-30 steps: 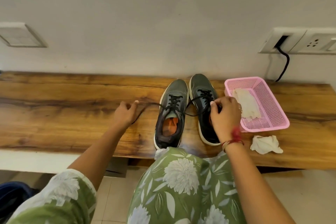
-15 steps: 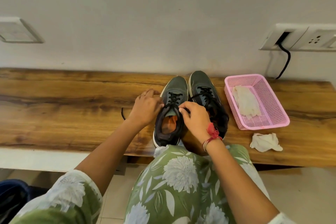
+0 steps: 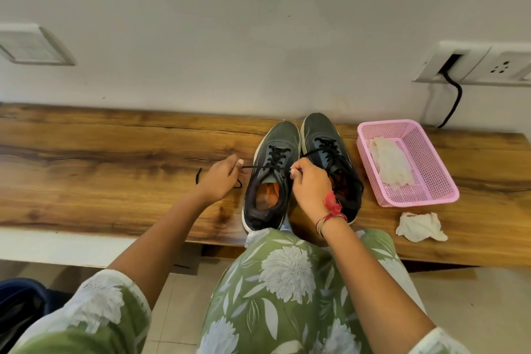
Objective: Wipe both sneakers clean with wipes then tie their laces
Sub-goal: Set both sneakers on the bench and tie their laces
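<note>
My left hand (image 3: pixel 219 181) pinches one strand of the lace (image 3: pixel 250 166) at 9 o'clock of the left sneaker (image 3: pixel 283 135). The strand runs taut across the throat of that sneaker. Its free tail lies on the surface (image 3: pixel 115 152) beyond the hand.

My right hand (image 3: pixel 309 184) is curled round the opposite strand at 3 o'clock of the same sneaker, in the gap between the pair. A further dark strand leads from this hand toward the lacing of the right sneaker (image 3: pixel 319 129). I cannot tell whether that strand is also held.

Both sneakers stand side by side, toes at 12 o'clock toward the wall.

Status, as I judge it:
- Wiping: probably complete. The uppers show no obvious dirt. A crumpled wipe (image 3: pixel 421 225) lies at 4 o'clock of the pair, near the front edge of the surface.
- Left sneaker: tying in hand, at the stage of drawing the two strands apart. No knot or bow is visible.
- Right sneaker: no bow visible, so it is not yet tied.

A basket (image 3: pixel 408 201) sits at 3 o'clock of the pair, close to the right sneaker but apart from it. It holds another wipe (image 3: pixel 389 161).
</note>
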A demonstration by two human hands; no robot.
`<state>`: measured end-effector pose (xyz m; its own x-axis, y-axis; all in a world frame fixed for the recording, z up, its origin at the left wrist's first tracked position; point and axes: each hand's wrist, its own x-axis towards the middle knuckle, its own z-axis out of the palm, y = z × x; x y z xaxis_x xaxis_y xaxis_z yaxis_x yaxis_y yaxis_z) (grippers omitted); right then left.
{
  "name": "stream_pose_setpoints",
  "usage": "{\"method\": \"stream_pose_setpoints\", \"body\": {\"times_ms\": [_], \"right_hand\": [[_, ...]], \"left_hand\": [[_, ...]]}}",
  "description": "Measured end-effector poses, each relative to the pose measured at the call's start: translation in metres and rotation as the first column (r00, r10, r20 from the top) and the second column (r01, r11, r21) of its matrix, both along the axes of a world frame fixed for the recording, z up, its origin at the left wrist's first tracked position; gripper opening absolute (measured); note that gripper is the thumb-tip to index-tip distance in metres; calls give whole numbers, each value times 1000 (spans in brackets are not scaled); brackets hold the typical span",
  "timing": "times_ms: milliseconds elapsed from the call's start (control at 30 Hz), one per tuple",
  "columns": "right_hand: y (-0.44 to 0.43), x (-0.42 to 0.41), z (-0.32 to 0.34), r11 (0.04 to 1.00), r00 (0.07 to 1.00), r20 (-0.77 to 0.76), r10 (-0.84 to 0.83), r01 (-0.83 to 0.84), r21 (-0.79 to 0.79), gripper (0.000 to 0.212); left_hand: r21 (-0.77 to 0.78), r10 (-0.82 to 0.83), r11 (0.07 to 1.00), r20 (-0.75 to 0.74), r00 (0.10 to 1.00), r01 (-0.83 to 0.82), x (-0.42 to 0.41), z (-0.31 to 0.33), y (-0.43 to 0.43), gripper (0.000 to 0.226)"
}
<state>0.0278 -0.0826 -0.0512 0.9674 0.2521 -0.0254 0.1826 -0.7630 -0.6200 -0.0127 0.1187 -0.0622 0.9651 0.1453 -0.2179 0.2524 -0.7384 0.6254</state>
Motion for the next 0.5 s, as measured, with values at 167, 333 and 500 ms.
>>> {"method": "stream_pose_setpoints", "body": {"times_ms": [167,333,500], "right_hand": [[-4,-2,6,999,1000,-17,-3,2,-46,14],[-14,4,14,996,998,-34,56,-58,-61,18],[-18,15,24,997,965,-250,78,-69,43,22]], "left_hand": [[-146,49,988,42,998,-42,3,6,-5,28],[-124,-93,987,75,993,102,7,12,6,33],[-495,33,869,2,999,-27,10,28,3,23]]}}
